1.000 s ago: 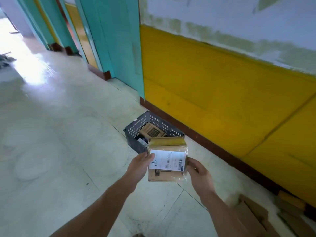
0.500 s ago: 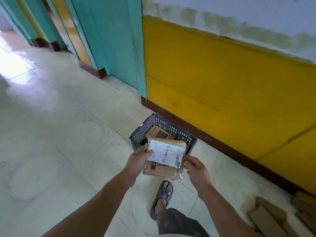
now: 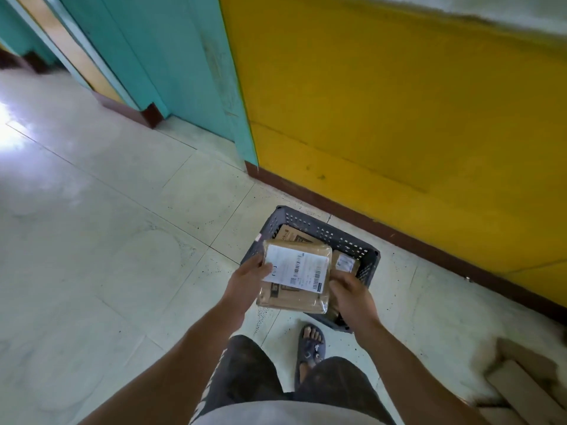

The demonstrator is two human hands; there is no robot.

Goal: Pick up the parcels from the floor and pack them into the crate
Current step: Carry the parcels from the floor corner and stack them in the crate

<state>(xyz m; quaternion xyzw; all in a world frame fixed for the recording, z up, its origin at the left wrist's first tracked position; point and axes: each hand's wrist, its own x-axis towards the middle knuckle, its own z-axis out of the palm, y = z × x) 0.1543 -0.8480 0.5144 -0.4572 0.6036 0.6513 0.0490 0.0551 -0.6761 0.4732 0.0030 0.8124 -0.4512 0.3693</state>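
Observation:
A brown plastic-wrapped parcel [image 3: 296, 279] with a white shipping label is held flat over the near half of the dark grey perforated crate [image 3: 322, 231]. My left hand [image 3: 247, 280] grips its left edge with the thumb on the label. My right hand [image 3: 349, 294] grips its right edge. Inside the crate lie a printed cardboard parcel [image 3: 294, 236] at the back and a small brown parcel [image 3: 345, 262] with a white label at the right. The crate's near side is hidden by the held parcel and my hands.
The crate stands on pale floor tiles close to a yellow wall [image 3: 399, 102] with a brown skirting. A teal door frame [image 3: 171, 62] is to the left. Cardboard pieces [image 3: 518, 381] lie on the floor at the lower right. My sandalled right foot [image 3: 310, 348] is just before the crate.
I have stepped closer to the crate and look down more steeply. The parcel in both hands has come over the crate and lies flatter.

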